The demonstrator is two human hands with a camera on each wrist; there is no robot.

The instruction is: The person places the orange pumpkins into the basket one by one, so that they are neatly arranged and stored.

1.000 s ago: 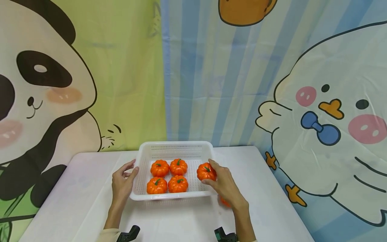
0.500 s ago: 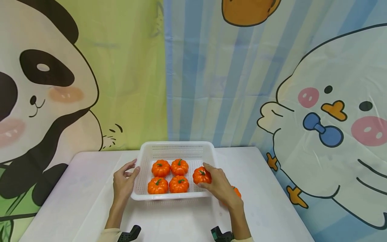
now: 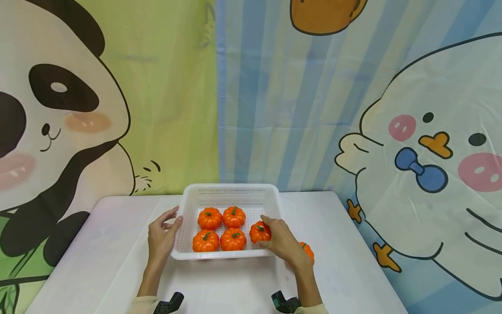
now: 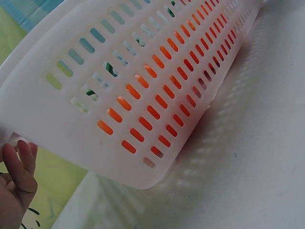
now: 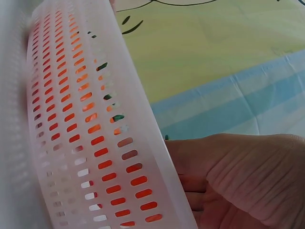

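A white perforated plastic basket [image 3: 231,254] holds several small orange pumpkins with green stems. Four of its sides show slots, and orange shows through them in both wrist views. My left hand [image 3: 160,237] is at the basket's left rim, with thumb and fingers pinching it. My right hand [image 3: 283,239] reaches over the right rim and grips a pumpkin [image 3: 259,232] low inside the basket, right of the other pumpkins, such as the front one [image 3: 233,239]. In the right wrist view, the basket wall [image 5: 143,162] hides the fingertips.
Another orange pumpkin [image 3: 307,252] lies on the white table [image 3: 219,283] outside the basket's right side, partly hidden by my right wrist. Behind the table hangs a cartoon curtain [image 3: 259,109] with a panda and a white bird.
My right hand has moved left and down, bringing its pumpkin lower into the basket. The pumpkin outside shows more from behind my wrist. My left hand has stayed at the rim.
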